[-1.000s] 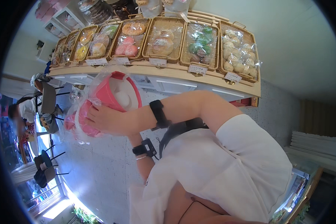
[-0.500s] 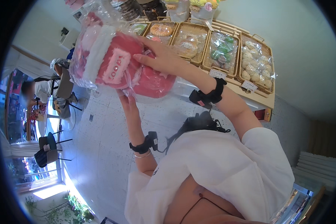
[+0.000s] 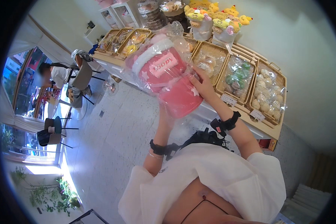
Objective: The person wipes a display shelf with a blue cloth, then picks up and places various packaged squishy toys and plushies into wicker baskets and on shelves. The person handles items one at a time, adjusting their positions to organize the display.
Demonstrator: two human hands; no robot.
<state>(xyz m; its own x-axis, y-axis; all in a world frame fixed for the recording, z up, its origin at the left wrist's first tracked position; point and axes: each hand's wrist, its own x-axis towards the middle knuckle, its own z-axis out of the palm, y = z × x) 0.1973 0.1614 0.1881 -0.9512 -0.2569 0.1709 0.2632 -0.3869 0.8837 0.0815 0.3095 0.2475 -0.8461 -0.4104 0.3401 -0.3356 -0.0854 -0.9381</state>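
Observation:
A pink Christmas stocking (image 3: 183,95) in a clear plastic bag is held up in front of me, its white fluffy cuff to the upper left and its toe to the lower right. White stars and a pale name patch decorate it. My right hand (image 3: 204,83) grips it at the right side, thumb over the front and the plastic. From below, my left hand (image 3: 165,115) supports it; the fingers of that hand are mostly hidden behind the stocking. Stuff inside the bag above the cuff is blurred by plastic glare.
Behind it runs a wooden counter (image 3: 266,128) with wicker trays of wrapped baked goods, such as a tray of pale round pastries (image 3: 267,91). Yellow plush toys (image 3: 227,22) stand at the back. On the left, a person (image 3: 59,76) sits by the window near chairs (image 3: 82,76).
The stocking has moved right and a little down in the view, turning so its front faces me more. Both hands have stayed on it. More of the counter's left end shows.

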